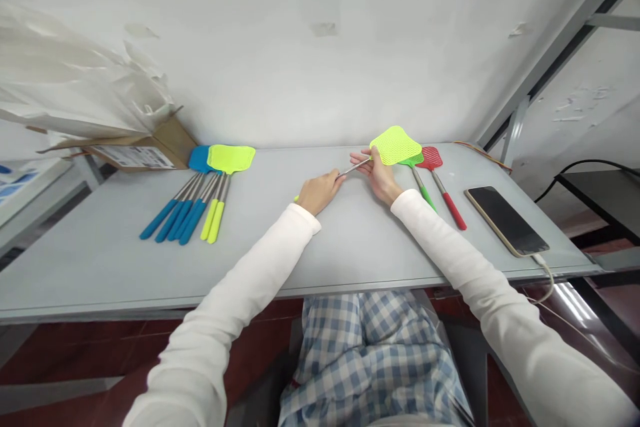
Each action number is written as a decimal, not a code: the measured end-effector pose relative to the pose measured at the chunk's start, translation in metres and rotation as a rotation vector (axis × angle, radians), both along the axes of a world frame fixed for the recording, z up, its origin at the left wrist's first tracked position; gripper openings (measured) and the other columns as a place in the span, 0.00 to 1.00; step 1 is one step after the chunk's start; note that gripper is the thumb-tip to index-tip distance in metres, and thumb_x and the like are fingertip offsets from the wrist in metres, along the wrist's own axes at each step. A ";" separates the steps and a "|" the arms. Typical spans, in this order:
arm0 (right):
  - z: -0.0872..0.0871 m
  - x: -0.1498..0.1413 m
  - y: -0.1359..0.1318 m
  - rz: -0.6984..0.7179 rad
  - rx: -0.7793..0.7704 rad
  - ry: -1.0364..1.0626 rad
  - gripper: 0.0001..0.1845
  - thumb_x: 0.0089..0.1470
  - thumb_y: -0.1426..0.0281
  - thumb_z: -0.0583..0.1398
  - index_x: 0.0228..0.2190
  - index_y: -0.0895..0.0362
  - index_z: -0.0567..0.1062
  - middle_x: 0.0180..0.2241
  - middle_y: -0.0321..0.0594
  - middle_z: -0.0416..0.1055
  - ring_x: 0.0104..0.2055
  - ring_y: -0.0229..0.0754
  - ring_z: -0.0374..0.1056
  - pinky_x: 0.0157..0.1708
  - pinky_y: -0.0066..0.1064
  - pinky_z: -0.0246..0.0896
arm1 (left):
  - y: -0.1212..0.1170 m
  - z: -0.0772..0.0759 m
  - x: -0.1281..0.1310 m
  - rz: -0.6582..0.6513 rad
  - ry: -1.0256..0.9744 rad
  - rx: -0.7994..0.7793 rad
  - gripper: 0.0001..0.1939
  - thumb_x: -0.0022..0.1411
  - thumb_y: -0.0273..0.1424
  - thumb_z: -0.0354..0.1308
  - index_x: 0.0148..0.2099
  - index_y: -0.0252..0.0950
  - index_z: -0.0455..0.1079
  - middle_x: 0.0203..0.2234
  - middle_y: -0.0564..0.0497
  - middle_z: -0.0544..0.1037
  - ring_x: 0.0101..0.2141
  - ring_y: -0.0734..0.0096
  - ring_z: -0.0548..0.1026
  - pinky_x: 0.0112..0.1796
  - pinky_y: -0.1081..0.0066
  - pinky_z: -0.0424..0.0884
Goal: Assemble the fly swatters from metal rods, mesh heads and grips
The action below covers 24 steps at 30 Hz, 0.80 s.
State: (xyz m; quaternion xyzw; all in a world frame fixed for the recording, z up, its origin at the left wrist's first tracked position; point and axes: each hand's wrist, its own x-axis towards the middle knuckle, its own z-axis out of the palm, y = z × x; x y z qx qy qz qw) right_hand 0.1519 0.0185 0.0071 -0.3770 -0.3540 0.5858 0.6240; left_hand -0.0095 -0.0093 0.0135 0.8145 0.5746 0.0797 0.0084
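A yellow fly swatter with a metal shaft is held above the table between my hands. My left hand is closed round its handle, most of which is hidden in the fist. My right hand is at the head end, its thumb against the base of the head and its other fingers stretched out behind the shaft. Just beyond the right hand lie a green fly swatter, partly covered, and a red fly swatter. Left of my hands, blue fly swatters and yellow-handled fly swatters lie in a fanned stack.
An open cardboard box with plastic sheeting stands at the back left. A phone on a white cable lies at the right. A wall backs the grey table; a metal frame rises at the right.
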 end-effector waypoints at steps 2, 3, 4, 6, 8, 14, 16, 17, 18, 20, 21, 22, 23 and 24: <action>0.003 0.000 -0.002 -0.064 -0.019 -0.025 0.19 0.60 0.51 0.55 0.34 0.55 0.69 0.36 0.44 0.80 0.41 0.42 0.76 0.48 0.37 0.71 | -0.001 0.002 0.001 0.009 0.034 0.005 0.23 0.73 0.44 0.35 0.50 0.38 0.65 0.40 0.43 0.80 0.41 0.60 0.79 0.36 0.70 0.65; 0.004 -0.001 -0.002 -0.088 -0.030 -0.035 0.19 0.60 0.52 0.55 0.33 0.55 0.69 0.34 0.44 0.80 0.40 0.42 0.77 0.47 0.37 0.71 | -0.001 0.002 0.000 0.012 0.045 0.011 0.23 0.73 0.44 0.34 0.50 0.38 0.65 0.39 0.43 0.80 0.41 0.60 0.79 0.36 0.70 0.65; 0.005 -0.001 -0.003 -0.106 -0.038 -0.040 0.18 0.60 0.52 0.56 0.32 0.55 0.69 0.33 0.43 0.80 0.39 0.42 0.77 0.47 0.37 0.72 | -0.001 0.002 0.000 0.014 0.052 0.018 0.23 0.73 0.45 0.34 0.50 0.38 0.65 0.39 0.43 0.80 0.41 0.60 0.79 0.36 0.70 0.65; 0.005 -0.002 -0.004 -0.107 -0.039 -0.031 0.17 0.61 0.55 0.56 0.31 0.55 0.70 0.31 0.42 0.80 0.38 0.42 0.77 0.47 0.37 0.72 | 0.000 0.001 -0.003 0.019 0.054 0.035 0.24 0.72 0.45 0.34 0.50 0.38 0.66 0.38 0.43 0.81 0.41 0.60 0.79 0.35 0.69 0.65; 0.004 -0.004 -0.005 -0.078 -0.026 -0.018 0.14 0.62 0.59 0.56 0.32 0.56 0.71 0.32 0.43 0.80 0.39 0.41 0.77 0.48 0.36 0.71 | 0.001 -0.002 -0.006 0.023 0.042 0.054 0.24 0.72 0.45 0.34 0.49 0.38 0.67 0.38 0.43 0.81 0.40 0.60 0.79 0.34 0.69 0.65; -0.001 -0.006 -0.003 -0.030 -0.022 0.012 0.12 0.63 0.64 0.55 0.36 0.58 0.75 0.37 0.43 0.80 0.45 0.40 0.76 0.54 0.37 0.67 | 0.000 -0.007 -0.004 0.035 0.044 0.079 0.25 0.72 0.46 0.35 0.48 0.38 0.68 0.35 0.44 0.81 0.37 0.60 0.80 0.32 0.70 0.63; -0.001 -0.002 0.002 -0.030 -0.032 0.043 0.12 0.64 0.66 0.54 0.36 0.58 0.75 0.37 0.43 0.80 0.45 0.40 0.76 0.55 0.36 0.67 | 0.001 -0.005 -0.003 0.028 0.062 0.101 0.26 0.72 0.47 0.34 0.49 0.38 0.68 0.36 0.43 0.81 0.37 0.59 0.80 0.32 0.69 0.63; -0.001 0.001 0.006 -0.028 -0.031 0.062 0.12 0.65 0.66 0.53 0.36 0.57 0.75 0.37 0.42 0.80 0.45 0.39 0.76 0.55 0.36 0.67 | 0.003 -0.004 -0.004 0.026 0.072 0.116 0.27 0.72 0.47 0.33 0.49 0.38 0.68 0.37 0.43 0.81 0.37 0.58 0.80 0.32 0.69 0.63; -0.001 0.004 0.010 -0.033 -0.029 0.081 0.13 0.65 0.67 0.53 0.35 0.57 0.75 0.36 0.41 0.80 0.43 0.39 0.77 0.55 0.35 0.67 | 0.004 -0.003 -0.005 0.027 0.080 0.129 0.27 0.72 0.48 0.33 0.50 0.38 0.68 0.37 0.42 0.81 0.38 0.58 0.80 0.32 0.69 0.64; -0.001 0.011 0.017 -0.061 -0.015 0.105 0.13 0.65 0.67 0.53 0.33 0.57 0.74 0.33 0.40 0.80 0.40 0.37 0.77 0.54 0.34 0.67 | 0.009 -0.001 -0.010 0.026 0.098 0.132 0.27 0.72 0.48 0.32 0.50 0.39 0.67 0.37 0.43 0.81 0.37 0.59 0.80 0.33 0.70 0.64; -0.002 0.014 0.019 -0.076 -0.005 0.107 0.12 0.65 0.68 0.53 0.33 0.57 0.74 0.32 0.39 0.80 0.39 0.37 0.77 0.54 0.34 0.67 | 0.011 -0.001 -0.013 0.025 0.107 0.124 0.27 0.72 0.47 0.32 0.50 0.40 0.67 0.37 0.43 0.81 0.37 0.60 0.80 0.33 0.70 0.64; -0.003 0.017 0.022 -0.087 0.003 0.104 0.12 0.65 0.68 0.53 0.33 0.58 0.74 0.32 0.39 0.80 0.38 0.37 0.77 0.54 0.34 0.68 | 0.013 -0.002 -0.016 0.022 0.114 0.115 0.26 0.72 0.47 0.32 0.50 0.40 0.68 0.36 0.43 0.82 0.37 0.60 0.80 0.33 0.70 0.64; -0.004 0.019 0.023 -0.092 0.008 0.098 0.12 0.65 0.68 0.53 0.33 0.58 0.73 0.31 0.39 0.80 0.37 0.37 0.77 0.54 0.34 0.68 | 0.014 -0.002 -0.019 0.017 0.119 0.106 0.26 0.72 0.47 0.32 0.50 0.40 0.68 0.35 0.43 0.82 0.37 0.61 0.80 0.34 0.71 0.64; -0.005 0.020 0.024 -0.090 0.012 0.092 0.12 0.65 0.68 0.53 0.33 0.58 0.73 0.32 0.39 0.80 0.37 0.37 0.77 0.53 0.34 0.68 | 0.016 -0.002 -0.021 0.011 0.121 0.101 0.26 0.72 0.47 0.33 0.50 0.40 0.68 0.35 0.44 0.82 0.36 0.61 0.80 0.33 0.71 0.64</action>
